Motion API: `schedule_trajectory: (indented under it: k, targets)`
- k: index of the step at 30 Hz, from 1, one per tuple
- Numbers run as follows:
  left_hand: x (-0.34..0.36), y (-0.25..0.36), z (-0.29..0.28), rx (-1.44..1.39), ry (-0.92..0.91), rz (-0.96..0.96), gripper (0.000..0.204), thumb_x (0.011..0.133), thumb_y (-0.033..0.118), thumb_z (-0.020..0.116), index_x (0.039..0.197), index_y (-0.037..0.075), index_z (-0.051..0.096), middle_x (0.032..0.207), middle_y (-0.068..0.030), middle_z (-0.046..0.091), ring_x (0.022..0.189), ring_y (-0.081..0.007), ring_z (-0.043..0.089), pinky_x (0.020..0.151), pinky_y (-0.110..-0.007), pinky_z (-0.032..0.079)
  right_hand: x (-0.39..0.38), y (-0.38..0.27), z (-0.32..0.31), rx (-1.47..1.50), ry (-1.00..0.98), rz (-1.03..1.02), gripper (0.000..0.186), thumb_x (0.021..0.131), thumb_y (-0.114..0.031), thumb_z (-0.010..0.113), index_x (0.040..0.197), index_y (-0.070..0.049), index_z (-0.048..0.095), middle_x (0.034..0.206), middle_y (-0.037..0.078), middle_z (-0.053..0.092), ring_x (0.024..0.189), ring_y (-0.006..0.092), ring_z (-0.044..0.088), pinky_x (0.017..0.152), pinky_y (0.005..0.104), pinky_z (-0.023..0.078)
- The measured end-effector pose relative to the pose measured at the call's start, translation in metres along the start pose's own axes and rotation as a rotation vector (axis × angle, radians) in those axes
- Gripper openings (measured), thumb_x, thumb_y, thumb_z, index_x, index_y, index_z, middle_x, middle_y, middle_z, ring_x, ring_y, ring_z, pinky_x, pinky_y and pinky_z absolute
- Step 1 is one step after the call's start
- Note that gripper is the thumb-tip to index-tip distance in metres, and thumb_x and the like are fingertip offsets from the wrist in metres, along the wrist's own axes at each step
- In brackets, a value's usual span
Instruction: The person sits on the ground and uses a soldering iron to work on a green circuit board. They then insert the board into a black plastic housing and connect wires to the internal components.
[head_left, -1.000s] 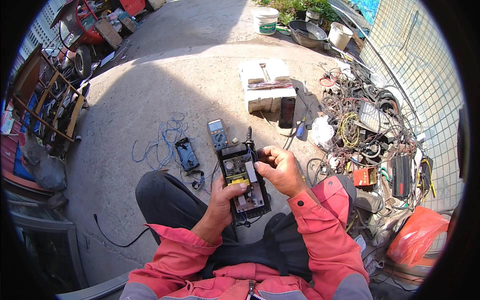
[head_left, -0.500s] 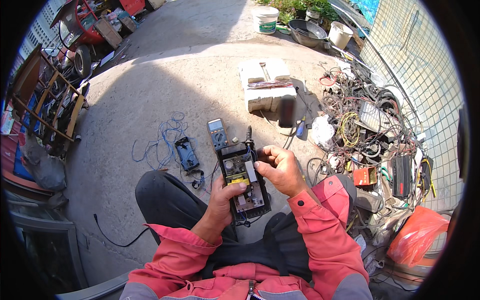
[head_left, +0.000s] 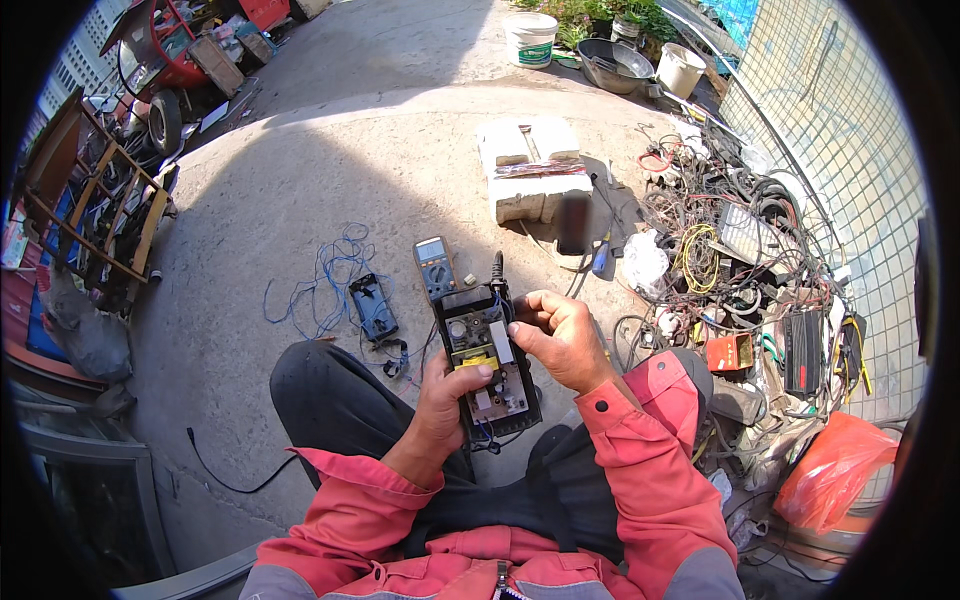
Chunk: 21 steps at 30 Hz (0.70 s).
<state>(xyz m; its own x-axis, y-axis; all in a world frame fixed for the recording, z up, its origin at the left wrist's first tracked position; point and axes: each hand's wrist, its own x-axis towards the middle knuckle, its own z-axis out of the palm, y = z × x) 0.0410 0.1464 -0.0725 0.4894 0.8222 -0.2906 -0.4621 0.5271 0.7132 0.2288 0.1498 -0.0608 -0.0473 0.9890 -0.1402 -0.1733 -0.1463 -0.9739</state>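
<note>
An opened black power-supply case (head_left: 515, 376) with an exposed circuit board is held over my lap, tilted slightly. My left hand (head_left: 445, 400) grips its left side, the thumb lying on the board by a yellow-wrapped transformer (head_left: 474, 357). At the right edge is my right hand (head_left: 562, 338), fingers curled and thumb tip against the case beside a white block (head_left: 501, 341); its other fingertips are partly hidden. A thick black cord (head_left: 498, 266) leaves the top end. Just beyond stands a multimeter (head_left: 434, 266) with a grey screen, and left of it lies a blue-and-black plastic shell (head_left: 373, 307).
Thin blue wire (head_left: 335, 275) lies tangled on the concrete at left. Ahead is a white foam block (head_left: 535, 170), with a blue-handled screwdriver (head_left: 601, 256) nearby. A large heap of cables (head_left: 700, 255) fills the right side beside a tiled wall. A red plastic bag (head_left: 835, 472) sits near it.
</note>
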Motion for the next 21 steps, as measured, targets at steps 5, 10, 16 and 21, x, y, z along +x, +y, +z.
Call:
schedule_trajectory:
  k: [5, 10, 16, 21]
  targets:
    - [0.0003, 0.0, -0.0004, -0.001, -0.006, -0.002, 0.055, 0.078, 0.011, 0.06, 0.129, -0.006, 0.05, 0.112, -0.0206, 0.066, 0.1, -0.0298, 0.069, 0.088, -0.041, 0.058, 0.0, -0.0005, -0.0003, -0.006, -0.009, -0.005, 0.028, 0.088, -0.008, 0.067, 0.112, 0.005, 0.06, 0.099, 0.007, 0.068, 0.087, 0.0093, 0.063, 0.078, 0.0248, 0.052]
    - [0.0005, -0.0009, -0.0007, -0.003, -0.005, 0.005, 0.055, 0.078, 0.011, 0.061, 0.129, -0.006, 0.05, 0.112, -0.0204, 0.066, 0.1, -0.0298, 0.069, 0.088, -0.041, 0.058, 0.0016, 0.0034, 0.002, 0.016, 0.019, -0.08, 0.024, 0.088, -0.012, 0.068, 0.105, 0.004, 0.06, 0.089, 0.006, 0.066, 0.073, 0.0087, 0.062, 0.054, 0.0236, 0.05]
    - [0.0008, -0.0012, -0.0008, -0.014, -0.008, 0.002, 0.056, 0.078, 0.011, 0.061, 0.13, -0.006, 0.049, 0.112, -0.0207, 0.066, 0.1, -0.0304, 0.069, 0.088, -0.041, 0.058, 0.0018, 0.0048, 0.0012, 0.012, 0.017, -0.083, 0.024, 0.088, -0.01, 0.067, 0.104, 0.004, 0.06, 0.088, 0.006, 0.066, 0.073, 0.0086, 0.061, 0.053, 0.0236, 0.05]
    - [0.0006, -0.0009, -0.0006, -0.013, -0.002, 0.003, 0.055, 0.078, 0.01, 0.06, 0.13, -0.006, 0.049, 0.112, -0.0211, 0.066, 0.101, -0.0309, 0.069, 0.088, -0.042, 0.058, 0.0009, 0.0014, -0.0001, 0.011, 0.002, -0.031, 0.027, 0.088, -0.01, 0.068, 0.109, 0.005, 0.06, 0.095, 0.006, 0.067, 0.082, 0.0088, 0.062, 0.07, 0.0242, 0.051]
